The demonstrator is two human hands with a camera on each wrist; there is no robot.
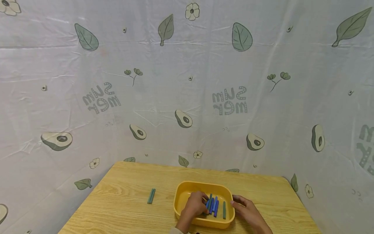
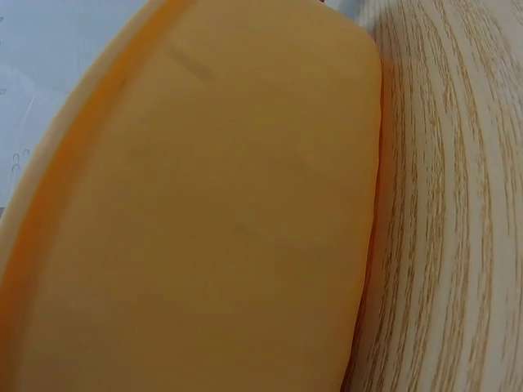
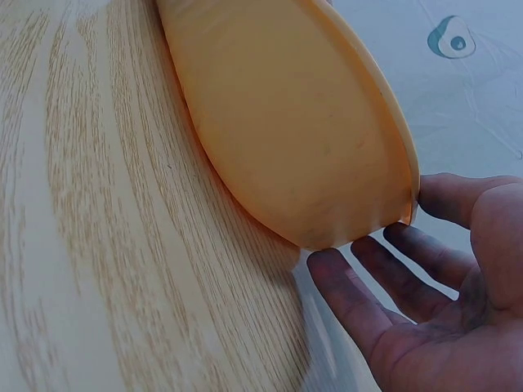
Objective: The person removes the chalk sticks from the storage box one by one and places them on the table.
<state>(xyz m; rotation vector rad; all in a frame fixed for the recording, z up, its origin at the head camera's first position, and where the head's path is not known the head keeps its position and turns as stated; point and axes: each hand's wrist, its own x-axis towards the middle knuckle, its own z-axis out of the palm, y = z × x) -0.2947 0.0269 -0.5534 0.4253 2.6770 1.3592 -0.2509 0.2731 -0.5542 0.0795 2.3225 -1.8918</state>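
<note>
A yellow plastic tray [image 1: 214, 223] stands on the wooden table. My left hand [image 1: 193, 204] reaches into it, with thumb and curled fingers around a dark green stick [image 1: 210, 202] among several blue sticks [image 1: 216, 208]. Apart from these, toward the tray's right end, lies another green stick [image 1: 224, 210]. My right hand [image 1: 246, 211] holds the tray's right end, thumb at the rim and fingertips against the outer wall, as the right wrist view of the tray [image 3: 286, 122] shows. The left wrist view is filled mostly by the tray's outer wall [image 2: 212, 196]; the left hand is hidden there.
Two green sticks [image 1: 151, 196] lie side by side on the table [image 1: 122, 208], left of the tray. Behind the table hangs a pale curtain [image 1: 163, 97] printed with leaves and avocados, close to the table's far edge.
</note>
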